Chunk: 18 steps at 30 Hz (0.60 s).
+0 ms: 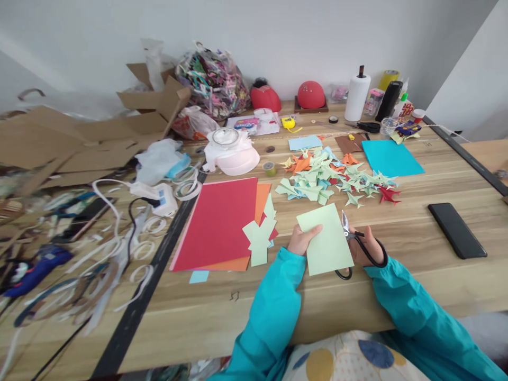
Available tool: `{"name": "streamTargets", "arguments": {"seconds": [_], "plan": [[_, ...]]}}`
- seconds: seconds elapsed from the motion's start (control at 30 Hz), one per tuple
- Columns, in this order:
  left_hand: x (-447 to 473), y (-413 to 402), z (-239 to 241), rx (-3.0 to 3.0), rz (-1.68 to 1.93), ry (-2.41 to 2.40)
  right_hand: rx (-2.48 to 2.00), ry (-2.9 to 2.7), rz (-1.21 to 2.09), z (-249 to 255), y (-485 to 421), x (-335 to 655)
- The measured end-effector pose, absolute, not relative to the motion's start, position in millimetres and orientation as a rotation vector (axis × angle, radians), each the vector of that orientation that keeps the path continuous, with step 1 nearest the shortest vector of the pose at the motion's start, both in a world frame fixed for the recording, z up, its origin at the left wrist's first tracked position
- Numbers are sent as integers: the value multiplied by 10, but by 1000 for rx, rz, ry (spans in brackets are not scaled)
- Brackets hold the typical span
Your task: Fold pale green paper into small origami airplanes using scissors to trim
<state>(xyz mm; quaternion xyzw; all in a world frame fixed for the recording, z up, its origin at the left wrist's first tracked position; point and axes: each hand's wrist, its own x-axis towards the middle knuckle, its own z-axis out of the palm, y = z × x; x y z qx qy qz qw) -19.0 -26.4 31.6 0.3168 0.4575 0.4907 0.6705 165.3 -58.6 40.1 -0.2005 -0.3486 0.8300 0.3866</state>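
1. My left hand (300, 242) is closed in a pinch on the left edge of a pale green sheet (330, 243), just right of the centre of the frame. The thumb lies across the front; the fingers are hidden behind.
2. My right hand (364, 248) holds the black-handled scissors (346, 233), a handle loop around the base of the thumb. The handles are spread, and the blades, pointing up the frame, look slightly parted.
3. The blades sit right beside the sheet's right edge; I cannot tell whether they touch it.
4. I judge that I am at a cutting step, with the sheet being lined up or trimmed. The next move seems to call for a steady left grip and the blades square to the paper.
5. Left of my hands, pale green cut pieces (260, 244) lie over the right edge of a stack topped by a large red sheet (222, 222).
6. Above my hands, folded paper figures (313, 174) are heaped, mostly green and orange, with a blue sheet (392, 157) to their upper right.
7. At the right of the frame, a black phone (456, 230) lies on the wooden table (190, 328).
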Motion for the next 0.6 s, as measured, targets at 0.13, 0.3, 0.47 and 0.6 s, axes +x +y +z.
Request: {"name": "streamTargets", "arguments": {"seconds": [0.13,0.3,0.47,0.6], "plan": [[-188,-288,341,701,1076,1032,-555,-902,2102,401,-591,1673],[-260,-282,414,614,1013,956,-648,-951,2099,388,-612,1723],[-272,-298,429,568,1079,967,-641,-1001,2134,385,-622,1720],[-260,-278,395,560,1070,981,-589,-1003,2137,370,-616,1701]]}}
